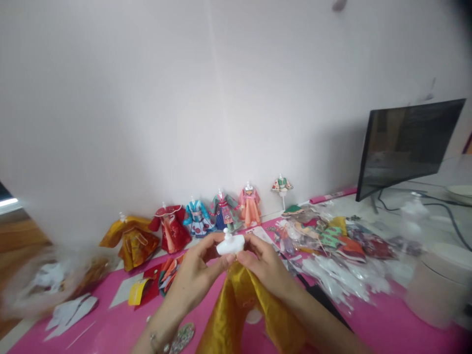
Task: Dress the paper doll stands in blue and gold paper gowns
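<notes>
A small white doll torso form with a knobbed neck stands upright between my two hands, above the table. My left hand is closed on the form's left side, its thumb pressing near the lower front edge. Opposite it, my right hand pinches the form and the top of a shiny gold doll garment. The gold cloth hangs down in two wide panels below the thumbs, over my right forearm's near side. My fingers behind the form are partly hidden.
Several dressed doll forms line the wall, including a gold robe and a red dress. Small garments and plastic bags pile up at right, near a monitor and a lidded canister. White cloth pieces lie at left.
</notes>
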Tool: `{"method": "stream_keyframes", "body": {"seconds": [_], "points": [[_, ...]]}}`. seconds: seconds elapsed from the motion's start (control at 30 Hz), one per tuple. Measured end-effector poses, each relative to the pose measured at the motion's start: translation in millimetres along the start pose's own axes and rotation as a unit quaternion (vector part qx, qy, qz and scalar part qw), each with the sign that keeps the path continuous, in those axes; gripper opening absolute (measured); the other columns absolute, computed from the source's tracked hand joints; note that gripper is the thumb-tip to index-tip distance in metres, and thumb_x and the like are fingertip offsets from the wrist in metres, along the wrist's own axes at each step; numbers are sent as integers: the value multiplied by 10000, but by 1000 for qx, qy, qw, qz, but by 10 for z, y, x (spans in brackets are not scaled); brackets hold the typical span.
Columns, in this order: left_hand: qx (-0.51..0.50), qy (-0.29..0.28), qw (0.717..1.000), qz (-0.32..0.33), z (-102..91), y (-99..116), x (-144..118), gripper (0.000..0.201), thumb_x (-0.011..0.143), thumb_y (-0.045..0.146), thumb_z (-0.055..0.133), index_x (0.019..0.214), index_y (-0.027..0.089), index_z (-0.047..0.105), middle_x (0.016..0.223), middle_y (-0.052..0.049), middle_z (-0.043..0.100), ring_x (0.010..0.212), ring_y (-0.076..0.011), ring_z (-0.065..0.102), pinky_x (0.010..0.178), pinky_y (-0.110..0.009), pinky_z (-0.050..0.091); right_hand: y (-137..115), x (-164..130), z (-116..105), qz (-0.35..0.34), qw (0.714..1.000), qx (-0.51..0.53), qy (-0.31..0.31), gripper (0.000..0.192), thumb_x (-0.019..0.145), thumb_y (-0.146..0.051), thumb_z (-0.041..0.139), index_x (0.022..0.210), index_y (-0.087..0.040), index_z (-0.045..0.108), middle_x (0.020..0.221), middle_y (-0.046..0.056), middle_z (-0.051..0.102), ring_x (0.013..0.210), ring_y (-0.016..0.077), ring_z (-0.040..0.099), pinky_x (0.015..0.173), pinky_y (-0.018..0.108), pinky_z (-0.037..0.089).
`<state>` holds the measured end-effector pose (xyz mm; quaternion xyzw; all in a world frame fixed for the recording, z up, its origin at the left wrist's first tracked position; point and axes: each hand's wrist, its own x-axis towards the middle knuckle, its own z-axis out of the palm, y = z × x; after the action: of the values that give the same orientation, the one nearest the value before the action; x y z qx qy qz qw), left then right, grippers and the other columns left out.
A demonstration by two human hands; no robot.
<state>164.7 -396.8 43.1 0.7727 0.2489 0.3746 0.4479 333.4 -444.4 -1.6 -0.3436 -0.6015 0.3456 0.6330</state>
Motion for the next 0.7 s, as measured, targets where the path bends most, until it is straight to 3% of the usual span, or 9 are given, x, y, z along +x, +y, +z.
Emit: {"method": "stream_keyframes", "body": {"seconds": [0.43, 0.53, 0.6, 0.7], "points": [[5, 45, 999, -6, 123, -362, 686, 281, 778, 365, 732, 975, 182, 649, 923, -35, 692, 850, -205, 638, 785, -317, 495, 365, 518, -351, 48, 997, 57, 34, 348, 815, -403, 711, 1089, -188, 693, 1111, 75, 732, 1052, 243, 664, 949, 369, 487], [4, 53, 999, -8, 155, -462, 837, 382, 768, 388, 735, 1068, 172, 641, 989, -67, 686, 856, -213, 640, 798, -343, 506, 437, 628, -430, 67, 994, 73, 52, 360, 783, -433, 737, 1046, -187, 717, 1077, 71, 745, 1025, 249, 673, 944, 378, 485], [10, 70, 997, -9, 142, -526, 885, 532, 758, 405, 740, 1214, 180, 584, 1132, -104, 651, 886, -217, 643, 837, -379, 514, 502, 743, -563, 73, 992, 79, 65, 367, 764, -439, 753, 1035, -193, 722, 1067, 67, 747, 1004, 251, 678, 911, 376, 500], [41, 98, 994, -19, 34, -630, 771, 672, 775, 446, 720, 1356, 212, 478, 1276, -142, 579, 949, -229, 641, 886, -435, 518, 599, 1017, -944, 78, 988, 92, 100, 363, 782, -442, 739, 1070, -225, 696, 1047, 43, 747, 897, 214, 698, 814, 345, 530]]}}
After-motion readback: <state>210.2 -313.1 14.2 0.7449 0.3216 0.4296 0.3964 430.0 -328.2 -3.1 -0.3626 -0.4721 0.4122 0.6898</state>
